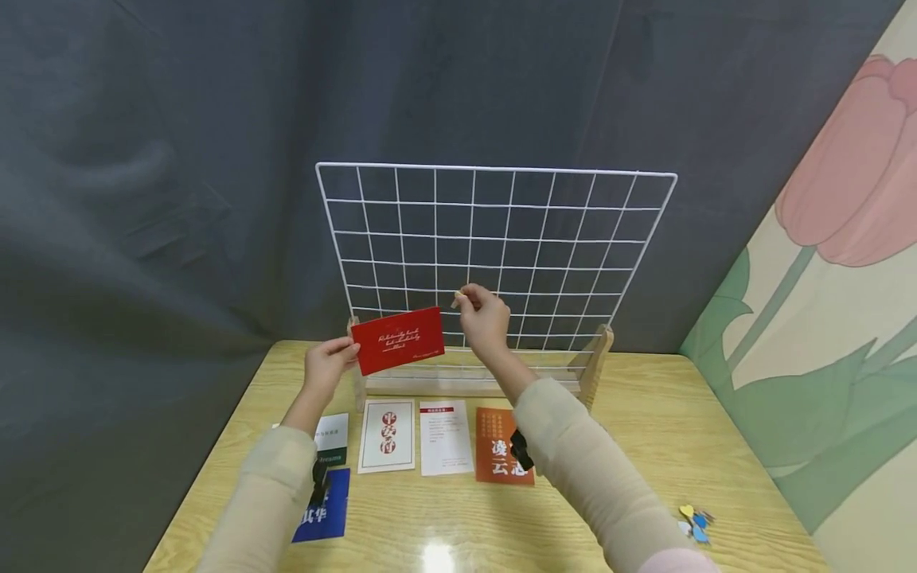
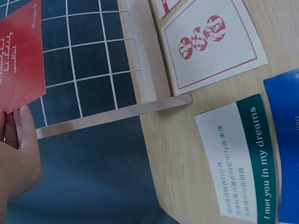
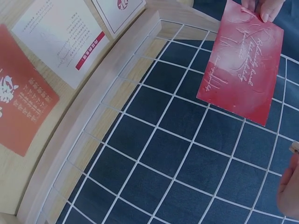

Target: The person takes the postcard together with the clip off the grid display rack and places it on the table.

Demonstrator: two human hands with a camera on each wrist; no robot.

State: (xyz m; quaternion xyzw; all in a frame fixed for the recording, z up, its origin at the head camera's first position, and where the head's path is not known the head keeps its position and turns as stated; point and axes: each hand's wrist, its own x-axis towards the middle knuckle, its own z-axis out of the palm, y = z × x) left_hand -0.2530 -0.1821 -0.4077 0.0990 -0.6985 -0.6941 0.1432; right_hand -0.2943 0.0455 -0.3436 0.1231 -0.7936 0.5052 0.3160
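My left hand (image 1: 328, 368) pinches a red card (image 1: 398, 340) with white script by its left edge, tilted in front of the lower left of the white wire grid (image 1: 494, 169). In the left wrist view the thumb and fingers grip the card's edge. Right of the card, apart from it, my right hand (image 1: 485, 322) pinches a small wooden clip (image 3: 294, 147) between thumb and fingertips. Most of that clip is hidden by the fingers. The grid stands upright in a wooden base (image 1: 401, 386), with no card on it.
Several cards lie on the wooden table (image 1: 630, 414): a white one with red circles (image 1: 387, 461), a white text card (image 1: 446, 442), an orange one (image 1: 494, 446), a green-and-white one (image 2: 224, 158) and a blue one (image 1: 333, 509). Small heart clips (image 1: 695, 524) sit at right.
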